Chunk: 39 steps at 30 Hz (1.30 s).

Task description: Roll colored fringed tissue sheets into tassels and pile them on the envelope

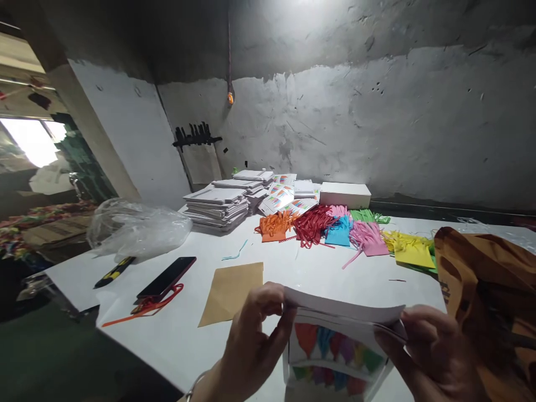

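Observation:
Near the front of the white table (184, 335), my left hand (262, 335) pinches the left edge of a printed white packet (335, 357). My right hand (433, 346) grips the same packet at its right edge. Colourful bunting pictures show on the packet's front, and its top edge bulges in a few layers. What lies inside the packet is hidden. A brown paper sheet (232, 293) lies flat just left of my left hand.
Stacks of white packets (215, 209) and a white box (345, 195) stand at the back. Fringed paper bundles (310, 226) line the middle. At left lie a phone (167, 279), a cutter (115, 272) and a plastic bag (138, 229); a brown bag (481, 268) is at right.

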Tool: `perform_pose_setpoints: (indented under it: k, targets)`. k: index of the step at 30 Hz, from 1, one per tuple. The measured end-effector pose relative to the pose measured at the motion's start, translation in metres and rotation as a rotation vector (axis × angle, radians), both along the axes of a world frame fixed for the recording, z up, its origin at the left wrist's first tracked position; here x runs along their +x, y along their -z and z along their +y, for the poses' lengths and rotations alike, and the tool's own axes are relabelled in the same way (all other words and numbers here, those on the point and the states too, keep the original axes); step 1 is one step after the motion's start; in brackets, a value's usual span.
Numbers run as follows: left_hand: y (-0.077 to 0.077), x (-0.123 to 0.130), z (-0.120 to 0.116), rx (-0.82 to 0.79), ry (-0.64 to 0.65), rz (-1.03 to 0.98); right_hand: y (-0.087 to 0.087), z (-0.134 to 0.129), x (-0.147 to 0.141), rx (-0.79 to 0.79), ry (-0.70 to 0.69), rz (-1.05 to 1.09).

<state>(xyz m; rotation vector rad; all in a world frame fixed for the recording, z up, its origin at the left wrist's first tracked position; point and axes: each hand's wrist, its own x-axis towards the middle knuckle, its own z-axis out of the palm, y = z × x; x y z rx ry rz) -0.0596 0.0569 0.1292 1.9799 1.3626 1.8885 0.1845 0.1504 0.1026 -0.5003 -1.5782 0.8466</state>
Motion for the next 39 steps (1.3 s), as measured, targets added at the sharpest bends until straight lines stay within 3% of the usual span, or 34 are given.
perform_pose_setpoints:
  k: [3, 6, 9, 13, 16, 19, 21, 24, 27, 31, 36, 39]
  targets:
    - [0.002, 0.003, 0.003, -0.043, 0.032, -0.123, -0.002, 0.011, -0.001, -0.217, -0.124, -0.034]
    - [-0.009, -0.001, 0.006, -0.127, 0.153, -0.058, -0.014, 0.012, -0.004, -0.346, -0.360, -0.075]
    - [-0.018, -0.005, 0.007, -0.114, 0.214, 0.025, -0.027, 0.010, -0.009, -0.399, -0.491, -0.048]
    - [-0.016, -0.004, 0.006, -0.072, 0.219, 0.059, -0.029, 0.009, -0.010, -0.435, -0.516, -0.075]
    - [-0.008, -0.002, 0.005, -0.110, 0.304, 0.026, -0.023, 0.008, -0.010, -0.423, -0.466, -0.139]
    - [-0.001, 0.001, 0.004, -0.144, 0.314, -0.013, -0.020, 0.007, -0.011, -0.387, -0.417, -0.084]
    - [0.002, 0.005, 0.004, -0.066, 0.279, -0.017, -0.021, 0.007, -0.013, -0.349, -0.436, -0.010]
    - [0.001, 0.009, 0.002, 0.059, 0.300, 0.024, -0.030, 0.009, -0.016, -0.188, -0.525, 0.057]
    - [-0.004, 0.009, -0.004, 0.030, 0.332, 0.048, -0.044, 0.011, -0.020, 0.097, -0.535, 0.039]
    - [-0.014, 0.005, -0.011, -0.183, 0.322, 0.089, -0.054, 0.014, -0.015, 0.499, -0.307, -0.153]
    - [-0.013, 0.006, -0.003, -0.098, 0.279, 0.136, -0.045, 0.025, 0.007, 1.122, 0.077, -0.479]
    - [-0.010, 0.007, 0.002, -0.096, 0.278, 0.145, -0.045, 0.030, 0.016, 1.300, 0.161, -0.662]
